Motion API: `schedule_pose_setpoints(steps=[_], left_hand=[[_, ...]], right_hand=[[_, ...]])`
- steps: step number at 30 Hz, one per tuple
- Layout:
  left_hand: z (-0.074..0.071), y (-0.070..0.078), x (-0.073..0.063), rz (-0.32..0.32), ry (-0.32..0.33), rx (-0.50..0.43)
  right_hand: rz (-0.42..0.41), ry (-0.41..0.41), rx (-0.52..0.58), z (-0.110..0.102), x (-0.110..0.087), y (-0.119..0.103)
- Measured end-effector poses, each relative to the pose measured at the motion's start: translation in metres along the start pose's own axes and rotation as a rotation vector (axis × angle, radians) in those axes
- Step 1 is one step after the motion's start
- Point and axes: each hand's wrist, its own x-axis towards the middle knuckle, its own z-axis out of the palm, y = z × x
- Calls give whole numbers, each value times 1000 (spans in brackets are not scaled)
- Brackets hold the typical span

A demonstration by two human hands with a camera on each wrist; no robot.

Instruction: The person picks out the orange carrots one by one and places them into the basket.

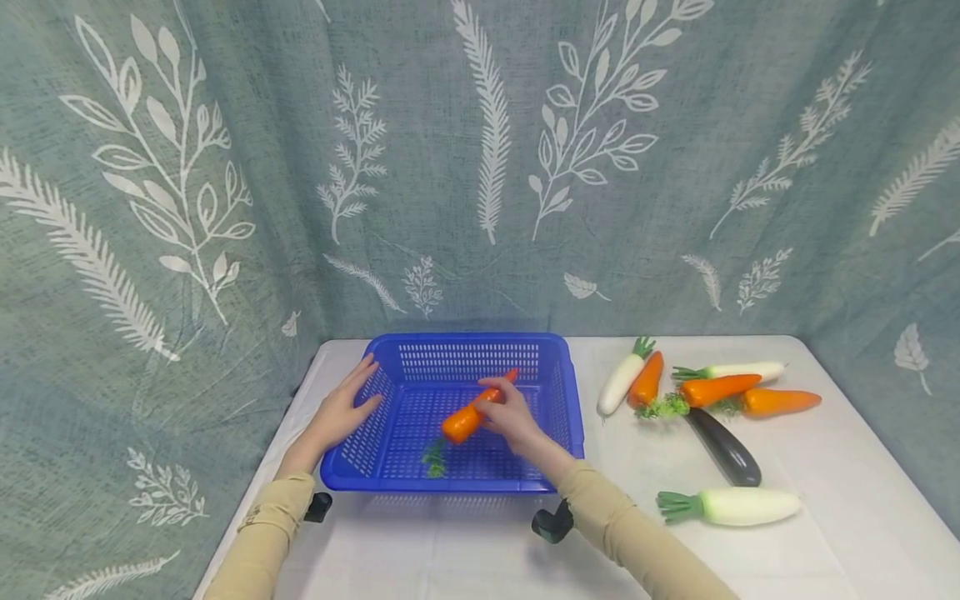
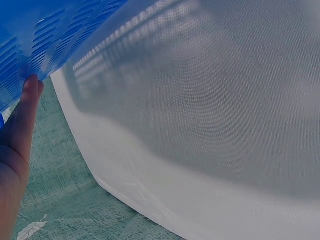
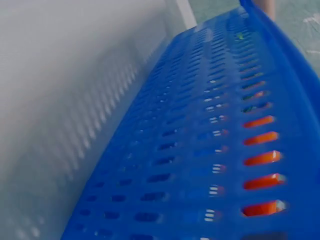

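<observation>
A blue slotted plastic basket [image 1: 450,485] sits on the white table. Inside it, my right hand [image 1: 513,417] grips an orange carrot [image 1: 463,423] around its middle, the thick end toward the near left and the thin tip toward the far right. Green carrot leaves [image 1: 434,458] lie at the thick end. Along the basket's left side rests my left hand [image 1: 341,412], fingers straight and thumb spread apart over the inside. The left wrist view shows left fingertips [image 2: 34,85] against the basket's outer wall [image 2: 50,35]. Orange shows through the slots in the right wrist view.
Right of the basket lie a white radish [image 1: 621,383], a carrot [image 1: 647,379], another radish [image 1: 746,371], two more carrots [image 1: 720,388], a dark eggplant [image 1: 726,447] and a nearer white radish [image 1: 750,507]. A patterned green curtain [image 1: 450,208] hangs behind the table.
</observation>
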Motion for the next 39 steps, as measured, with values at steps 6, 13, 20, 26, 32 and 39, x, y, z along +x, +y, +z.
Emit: schedule_pose_setpoints(steps=[6,13,20,26,32,39], left_hand=[[0,0,0,4,-2,-2],[2,-1,1,6,-4,-2],[2,-3,1,2,-8,-2],[-1,-2,1,4,-4,-14],[-1,-1,1,6,-1,-10],[0,-2,0,0,6,-4]], right_hand=[[14,-6,-147,7,-2,4],[-4,-3,-375,18,-4,7],[36,25,-499,26,-3,10],[62,24,-552,28,-4,10],[68,1,-544,28,-4,12],[44,-60,-567,27,-6,13]])
